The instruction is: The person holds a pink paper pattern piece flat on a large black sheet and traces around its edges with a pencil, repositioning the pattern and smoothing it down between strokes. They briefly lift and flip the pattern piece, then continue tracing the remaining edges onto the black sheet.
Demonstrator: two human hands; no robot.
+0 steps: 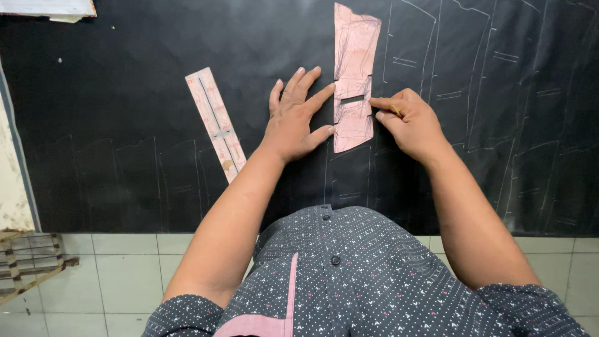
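the person's left hand [294,118] lies flat with fingers spread on the black sheet [125,93], its fingertips pressing the left edge of a pink cardboard pattern piece [353,75] that lies lengthwise near the middle of the sheet. the right hand [409,122] is closed around a small marking tool [395,111], its tip at the pattern's right edge beside a slot. a pink slotted ruler strip [216,123] lies apart to the left, and chalk outlines [499,75] cover the sheet at right

The pattern [353,75] looks like matt pinkish card; the cloth [125,93] matt black, chalk-marked; the ruler [216,122] matt card; the floor tiles [125,274] smooth.
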